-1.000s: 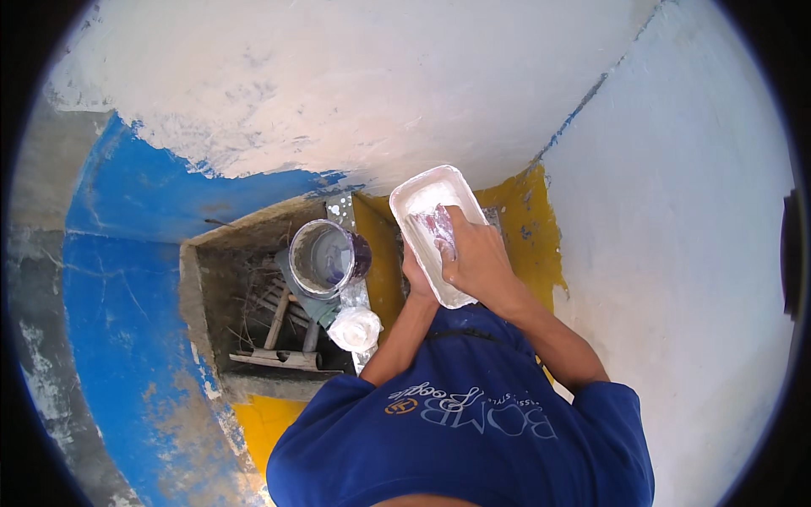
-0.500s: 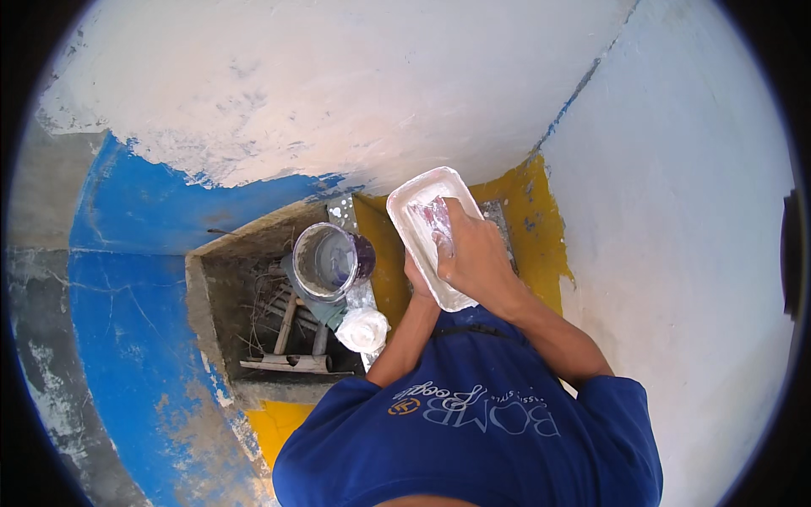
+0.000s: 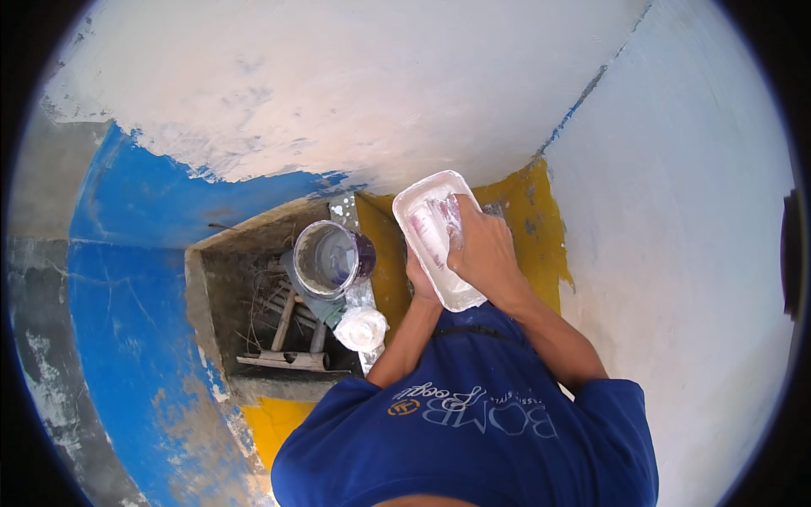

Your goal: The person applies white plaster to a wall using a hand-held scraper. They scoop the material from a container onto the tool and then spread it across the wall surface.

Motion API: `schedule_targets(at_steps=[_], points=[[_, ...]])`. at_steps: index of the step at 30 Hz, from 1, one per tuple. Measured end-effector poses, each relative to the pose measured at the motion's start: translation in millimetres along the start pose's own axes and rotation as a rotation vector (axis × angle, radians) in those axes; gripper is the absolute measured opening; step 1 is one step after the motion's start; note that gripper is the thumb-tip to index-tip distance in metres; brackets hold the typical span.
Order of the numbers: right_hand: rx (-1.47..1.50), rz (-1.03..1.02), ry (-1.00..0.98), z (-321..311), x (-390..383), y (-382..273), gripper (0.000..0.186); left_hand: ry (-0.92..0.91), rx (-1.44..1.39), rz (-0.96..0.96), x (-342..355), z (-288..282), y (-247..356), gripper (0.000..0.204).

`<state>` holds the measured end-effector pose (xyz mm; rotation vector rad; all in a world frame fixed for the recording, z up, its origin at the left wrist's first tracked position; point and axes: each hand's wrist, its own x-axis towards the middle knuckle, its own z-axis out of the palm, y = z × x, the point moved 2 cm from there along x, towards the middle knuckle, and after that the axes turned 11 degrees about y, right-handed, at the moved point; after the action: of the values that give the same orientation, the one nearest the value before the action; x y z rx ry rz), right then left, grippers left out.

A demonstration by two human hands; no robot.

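Note:
A white, rounded rectangular tray (image 3: 458, 292) coated inside with white paste is held at its left side by my left hand (image 3: 420, 275), which is partly hidden under it. My right hand (image 3: 481, 253) is closed on a flat, paste-smeared spreader (image 3: 443, 218) inside the tray. To the left, a dark bucket (image 3: 362, 253) with pale grey residue inside stands beside a white, paste-like lump (image 3: 361, 330), whose exact nature I cannot make out.
A concrete recess (image 3: 198, 300) on the left holds sticks and bamboo pieces (image 3: 283, 361). A narrow speckled ledge (image 3: 342, 209) runs beside it. Walls painted blue (image 3: 127, 313), yellow (image 3: 541, 237) and white (image 3: 676, 253) surround me closely.
The tray and both hands have shifted slightly right in the view, and the spreader has moved a little within the tray. My grips look the same.

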<state>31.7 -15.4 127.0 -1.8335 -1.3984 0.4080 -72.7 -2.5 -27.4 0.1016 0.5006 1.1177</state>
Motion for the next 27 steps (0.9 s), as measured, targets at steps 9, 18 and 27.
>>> schedule_targets(at_steps=[9, 18, 27], points=[[-0.063, -0.117, 0.032, -19, 16, -3, 0.043, -0.237, 0.019, -0.012, -6, 31, 10, 0.065], [-0.288, -0.098, -0.092, 9, -5, 23, 0.046, 0.029, -0.008, -0.151, -3, 19, 2, 0.067], [-0.021, 0.075, -0.016, 23, 10, 32, 0.049, -0.016, -0.129, -0.243, -2, 13, -3, 0.062]])
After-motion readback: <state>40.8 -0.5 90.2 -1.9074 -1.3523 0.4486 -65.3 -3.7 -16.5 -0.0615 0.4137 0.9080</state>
